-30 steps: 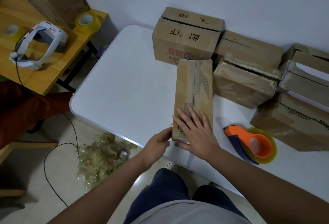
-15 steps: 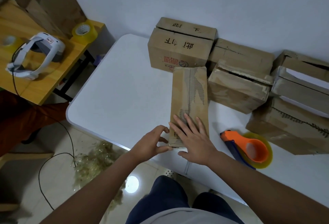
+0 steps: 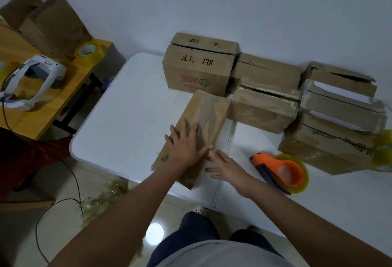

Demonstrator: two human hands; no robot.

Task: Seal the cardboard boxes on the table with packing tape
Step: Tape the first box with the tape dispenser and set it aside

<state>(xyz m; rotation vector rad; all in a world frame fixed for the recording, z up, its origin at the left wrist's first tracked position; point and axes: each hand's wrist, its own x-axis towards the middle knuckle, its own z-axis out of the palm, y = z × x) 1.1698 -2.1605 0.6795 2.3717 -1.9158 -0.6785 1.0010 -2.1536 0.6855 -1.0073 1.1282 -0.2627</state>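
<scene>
A long narrow cardboard box [image 3: 209,114] lies slanted on the white table [image 3: 118,118], its near end over the front edge. My left hand [image 3: 184,145] lies flat on top of its near half, fingers spread. My right hand [image 3: 226,166] rests with straight fingers against the box's right side, palm near the table. An orange tape dispenser [image 3: 282,171] with a yellowish tape roll lies on the table just right of my right hand. Several other cardboard boxes, among them a printed box [image 3: 197,71], are piled along the wall.
A stack of boxes [image 3: 339,118] fills the right rear of the table, with a tape roll [image 3: 384,150] at the frame's right edge. A wooden side table [image 3: 42,107] at left holds a white headset [image 3: 36,80], another tape roll [image 3: 90,51] and cardboard. Tape scraps and a cable lie on the floor.
The long box has turned from straight to slanted, its near end swung left. My left hand moved from its near end onto the top; my right hand slid off the top to its right side.
</scene>
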